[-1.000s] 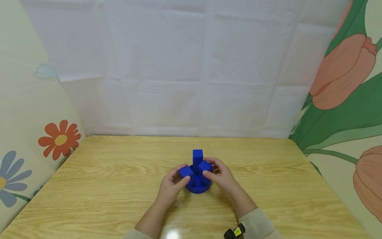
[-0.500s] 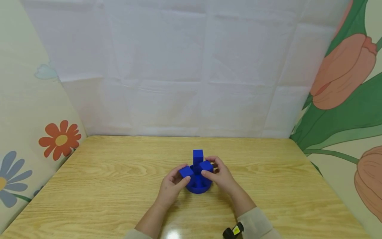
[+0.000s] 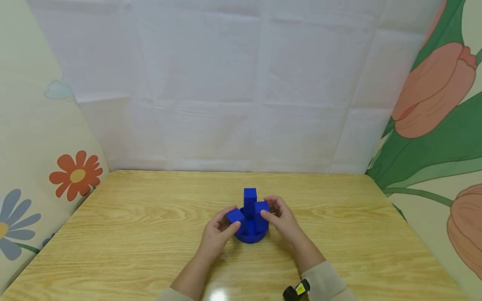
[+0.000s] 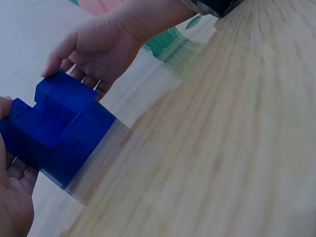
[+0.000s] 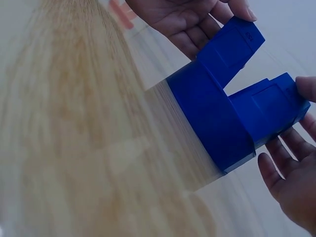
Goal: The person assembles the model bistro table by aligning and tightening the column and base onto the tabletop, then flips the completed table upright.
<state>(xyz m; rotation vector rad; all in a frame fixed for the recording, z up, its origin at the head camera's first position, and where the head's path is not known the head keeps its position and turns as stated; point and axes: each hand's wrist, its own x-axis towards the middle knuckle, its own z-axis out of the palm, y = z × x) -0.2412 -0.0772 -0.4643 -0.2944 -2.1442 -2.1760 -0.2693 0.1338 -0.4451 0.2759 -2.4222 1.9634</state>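
Note:
A round blue base [image 3: 250, 239] stands on the table, with three blue blocks upright in it. My left hand [image 3: 216, 236] pinches the left block [image 3: 235, 215] between thumb and fingers. On the other side, my right hand [image 3: 285, 220] holds the right block [image 3: 261, 223] the same way, thumb on its near face. Neither hand touches the rear block [image 3: 250, 200], which rises tallest in the head view. In the right wrist view the base's curved wall [image 5: 212, 118] shows beneath both held blocks. Parts of the fingers are hidden behind the blocks.
The wooden table [image 3: 132, 234] stretches out around the base. A white cloth [image 3: 211, 83] hangs along its far edge. Flower-patterned walls [image 3: 433, 167] flank both sides. A black and yellow device [image 3: 296, 290] sits at the right wrist.
The right hand has moved slightly rightward, and the right block has turned, its near face now towards me. The left hand, left block and rear block look nearly unchanged.

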